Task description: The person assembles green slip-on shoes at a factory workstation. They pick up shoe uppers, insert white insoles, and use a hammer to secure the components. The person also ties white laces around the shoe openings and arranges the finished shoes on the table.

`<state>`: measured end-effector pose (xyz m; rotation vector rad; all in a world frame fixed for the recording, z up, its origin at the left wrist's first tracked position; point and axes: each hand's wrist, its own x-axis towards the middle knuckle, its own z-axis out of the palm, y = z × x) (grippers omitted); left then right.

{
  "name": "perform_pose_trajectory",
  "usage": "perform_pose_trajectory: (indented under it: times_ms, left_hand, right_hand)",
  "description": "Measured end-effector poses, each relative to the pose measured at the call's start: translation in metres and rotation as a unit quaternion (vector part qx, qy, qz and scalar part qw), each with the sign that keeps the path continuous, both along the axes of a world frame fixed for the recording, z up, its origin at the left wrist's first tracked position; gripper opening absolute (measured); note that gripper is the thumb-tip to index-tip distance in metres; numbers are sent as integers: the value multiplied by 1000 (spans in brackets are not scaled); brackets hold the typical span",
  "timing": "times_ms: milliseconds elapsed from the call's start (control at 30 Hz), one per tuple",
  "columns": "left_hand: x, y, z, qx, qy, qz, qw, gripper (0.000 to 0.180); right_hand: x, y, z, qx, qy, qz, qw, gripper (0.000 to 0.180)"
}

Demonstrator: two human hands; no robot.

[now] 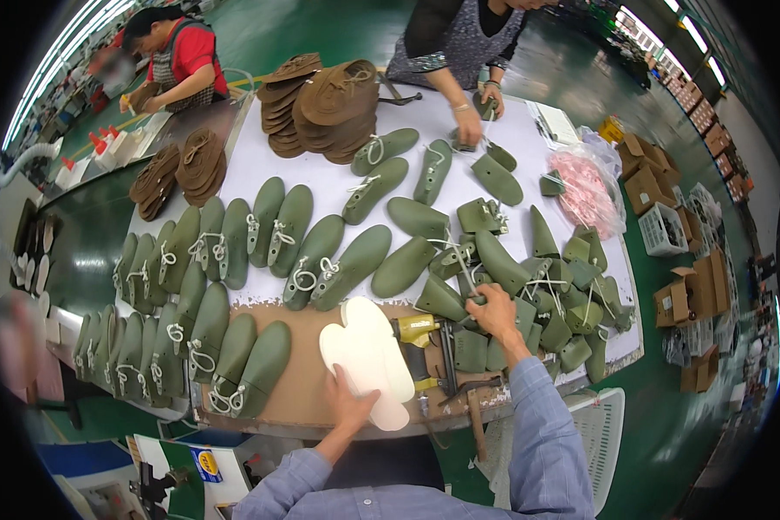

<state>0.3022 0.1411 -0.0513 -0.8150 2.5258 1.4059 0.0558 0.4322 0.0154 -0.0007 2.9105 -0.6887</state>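
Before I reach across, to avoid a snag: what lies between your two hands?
Head view: a yellow staple gun lies between left hand and right hand.
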Motion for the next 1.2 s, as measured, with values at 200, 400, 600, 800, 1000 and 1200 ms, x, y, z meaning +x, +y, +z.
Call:
perform_pose_trajectory:
  times_ms: [200,400,600,800,1000,1200]
  left_hand:
    - [-17,29,-8,-46,-31,-2,998,119]
    - [-26,59,-12,-69,-65,-44,994,122]
    - [-51,85,-4,-25,-28,-60,997,115]
    - [-63,47,-49,323,86,-18,942,111]
    - [-33,-90,131,112,309,-107,938,102]
    - [-6,-128,80,70,244,-287,924,63]
  right_hand:
    - [-23,45,-21,-198,49,-106,973,26]
    - [-71,48,38,-581,-30,-229,781,26]
    - [-84,-58,176,-571,44,-92,814,19]
    - [15,-137,236,-443,100,156,877,24]
    - [104,-182,238,-557,-25,174,812,26]
    - [165,-257,113,-541,-129,60,829,18]
